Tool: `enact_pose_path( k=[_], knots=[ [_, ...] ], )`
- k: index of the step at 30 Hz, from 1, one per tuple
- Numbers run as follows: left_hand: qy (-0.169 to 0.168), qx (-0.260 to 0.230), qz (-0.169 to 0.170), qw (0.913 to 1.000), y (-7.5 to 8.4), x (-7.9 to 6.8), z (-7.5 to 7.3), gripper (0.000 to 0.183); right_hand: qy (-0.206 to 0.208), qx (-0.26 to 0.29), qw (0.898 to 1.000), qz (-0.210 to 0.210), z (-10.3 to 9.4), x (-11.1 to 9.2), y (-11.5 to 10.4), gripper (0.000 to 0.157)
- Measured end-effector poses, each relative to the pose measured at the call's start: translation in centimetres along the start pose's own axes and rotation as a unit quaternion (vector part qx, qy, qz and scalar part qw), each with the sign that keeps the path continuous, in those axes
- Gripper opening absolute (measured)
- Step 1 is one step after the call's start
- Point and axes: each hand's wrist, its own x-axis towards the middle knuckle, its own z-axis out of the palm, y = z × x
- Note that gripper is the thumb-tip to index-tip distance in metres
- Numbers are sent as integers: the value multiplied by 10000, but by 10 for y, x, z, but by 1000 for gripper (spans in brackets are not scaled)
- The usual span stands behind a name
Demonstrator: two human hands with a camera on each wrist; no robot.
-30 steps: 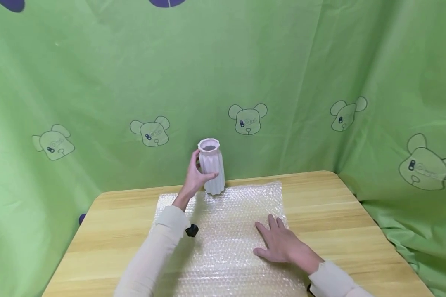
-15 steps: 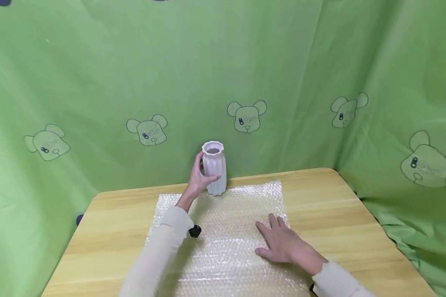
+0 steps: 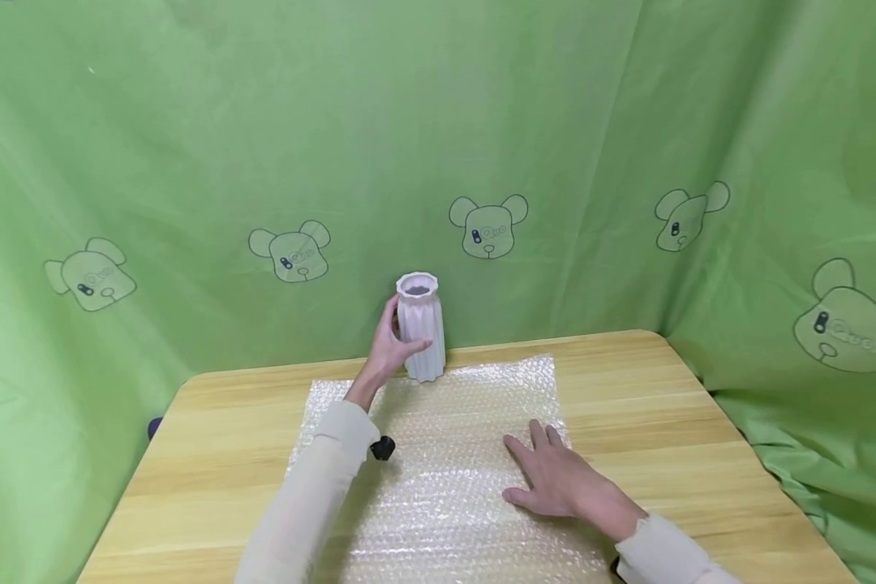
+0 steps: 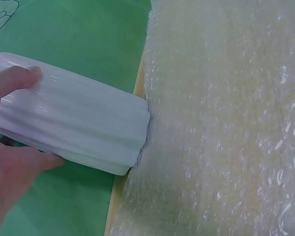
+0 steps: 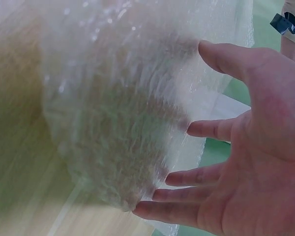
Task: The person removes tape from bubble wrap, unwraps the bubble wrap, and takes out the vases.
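A white fluted vase (image 3: 423, 337) with a scalloped rim stands upright at the far edge of the bubble wrap (image 3: 445, 503). My left hand (image 3: 388, 347) grips it from the left side, thumb across the front and fingers behind. In the left wrist view the vase (image 4: 83, 118) lies between thumb and fingers, its base right at the wrap's edge. My right hand (image 3: 551, 478) rests palm down with spread fingers on the right side of the wrap. The right wrist view shows the fingertips of that hand (image 5: 226, 162) touching the wrap (image 5: 113, 98).
The wooden table (image 3: 650, 422) carries the wrap across its middle. A green curtain (image 3: 569, 122) with bear-head prints hangs close behind the table and along both sides. A small black device (image 3: 383, 448) sits at my left wrist.
Between one second and half a second ago, the vase and left hand shift slightly right in view, as the camera also moves a little. The right hand stays on the wrap.
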Motion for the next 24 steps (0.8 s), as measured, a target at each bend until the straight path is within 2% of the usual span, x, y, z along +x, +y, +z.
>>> enact_pose_path(
  k=[6,14,20,24],
  knots=[
    [12,133,-63,9999,3,2,-1,104,-11,40,10000,-61,-3,1,0,82],
    [-79,339,-165,9993,5,1,-5,107,-231,174,9996,21,-6,3,5,84],
    [-396,544,-100,9977,15,3,-7,109,-348,366,9987,96,-10,5,15,84],
    [-704,477,-169,9962,19,1,-12,105,-394,546,9976,132,-14,4,22,82]
  ],
)
